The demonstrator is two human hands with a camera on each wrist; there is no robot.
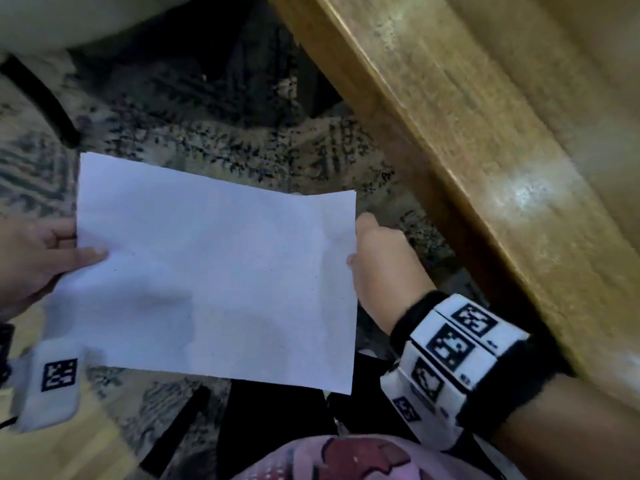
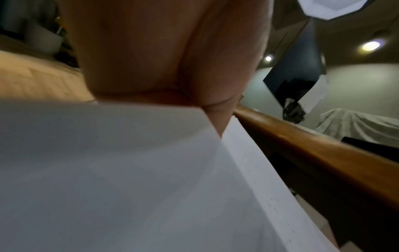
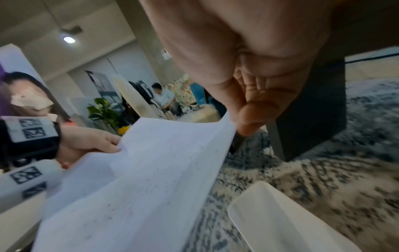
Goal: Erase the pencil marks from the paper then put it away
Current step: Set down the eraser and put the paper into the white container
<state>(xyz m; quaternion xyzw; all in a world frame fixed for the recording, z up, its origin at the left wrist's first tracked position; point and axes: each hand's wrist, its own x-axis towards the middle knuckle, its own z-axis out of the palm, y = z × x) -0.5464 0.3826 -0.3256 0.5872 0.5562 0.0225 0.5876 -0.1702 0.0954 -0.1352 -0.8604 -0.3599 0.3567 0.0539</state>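
Holding the paper [image 1: 214,271] in the air beside the wooden worktop [image 1: 485,133], above the patterned rug [image 1: 242,150]. Pinching its left edge with the left hand [image 1: 38,258], its right edge with the right hand [image 1: 377,258]. Sagging and rippling between the two grips: light, limp, easily creased or torn. Probably best keeping hold at opposite edges, gently taut. Showing only faint specks, no clear pencil lines.

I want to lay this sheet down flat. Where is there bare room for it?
The wooden tabletop, right of the right hand, shows bare along its near edge. The paper, held by both hands, left hand opposite, hangs over the patterned rug; that is crowded with dark legs and a white seat.
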